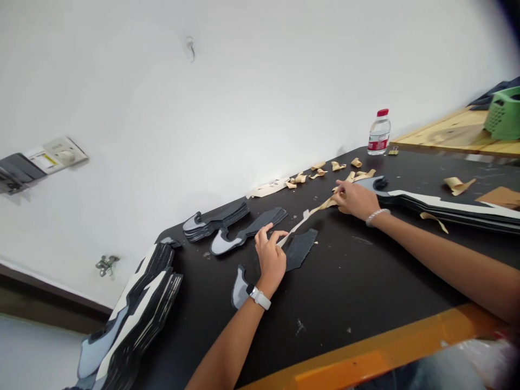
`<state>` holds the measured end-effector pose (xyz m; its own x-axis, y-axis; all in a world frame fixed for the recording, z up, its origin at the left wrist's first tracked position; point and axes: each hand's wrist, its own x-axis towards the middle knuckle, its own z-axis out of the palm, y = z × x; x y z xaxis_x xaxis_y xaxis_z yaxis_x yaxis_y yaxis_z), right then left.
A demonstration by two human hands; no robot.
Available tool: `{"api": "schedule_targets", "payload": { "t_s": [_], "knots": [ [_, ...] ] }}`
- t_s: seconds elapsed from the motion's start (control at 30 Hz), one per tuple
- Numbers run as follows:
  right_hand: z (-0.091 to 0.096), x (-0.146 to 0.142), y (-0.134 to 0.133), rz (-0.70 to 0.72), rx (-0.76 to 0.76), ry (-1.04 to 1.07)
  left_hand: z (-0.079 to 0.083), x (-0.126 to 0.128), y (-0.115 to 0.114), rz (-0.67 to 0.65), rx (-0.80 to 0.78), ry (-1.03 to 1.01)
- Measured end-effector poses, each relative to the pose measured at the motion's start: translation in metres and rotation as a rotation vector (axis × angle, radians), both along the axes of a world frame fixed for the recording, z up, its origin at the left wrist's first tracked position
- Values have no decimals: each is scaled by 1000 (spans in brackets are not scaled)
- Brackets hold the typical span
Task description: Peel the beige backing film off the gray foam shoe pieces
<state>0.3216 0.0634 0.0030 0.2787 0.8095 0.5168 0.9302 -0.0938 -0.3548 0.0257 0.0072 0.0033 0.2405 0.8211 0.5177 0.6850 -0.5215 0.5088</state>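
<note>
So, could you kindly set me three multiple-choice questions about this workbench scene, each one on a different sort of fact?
1. Where does the water bottle stand?
A) On the floor
B) On the black tabletop
C) On a windowsill

2. What colour is the watch strap on the wrist of the left hand?
A) White
B) Orange
C) Black

3. What is the right hand doing with the tan strip?
A) Wrapping it round the bottle
B) Leaving it untouched
C) Pinching it in its fingers

Answers:
1. B, because the bottle's base rests on the black surface at its far edge.
2. A, because the strap across the wrist shows white.
3. C, because the fingers close on the strip above the tabletop.
</note>
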Motion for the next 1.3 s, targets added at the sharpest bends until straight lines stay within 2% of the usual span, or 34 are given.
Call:
{"api": "schedule_targets", "payload": {
  "t_s": [0.13,0.23,0.33,0.5,0.63,0.7,0.87,1.07,1.3],
  "knots": [
    [-1,25,2,-125,26,91,0,-1,0,11,-8,-29],
    [-1,28,2,-121,71,106,-2,-1,2,17,-33,-67],
    [4,10,-3,38,133,58,-3,-1,3,18,-53,-86],
    [12,-49,-23,458,244,-210,-3,-1,4,-10,-33,-74],
    [6,-80,-36,610,221,-336,0,1,-1,-114,25,-21],
    [2,-81,-36,625,206,-347,2,4,-6,-201,78,39],
    [-2,-66,-25,547,211,-316,6,7,-16,-385,187,170],
    [-4,-59,-20,509,231,-282,6,6,-16,-421,215,176],
    [3,-50,-18,564,243,-266,6,6,-16,-428,207,173]
  ]
}}
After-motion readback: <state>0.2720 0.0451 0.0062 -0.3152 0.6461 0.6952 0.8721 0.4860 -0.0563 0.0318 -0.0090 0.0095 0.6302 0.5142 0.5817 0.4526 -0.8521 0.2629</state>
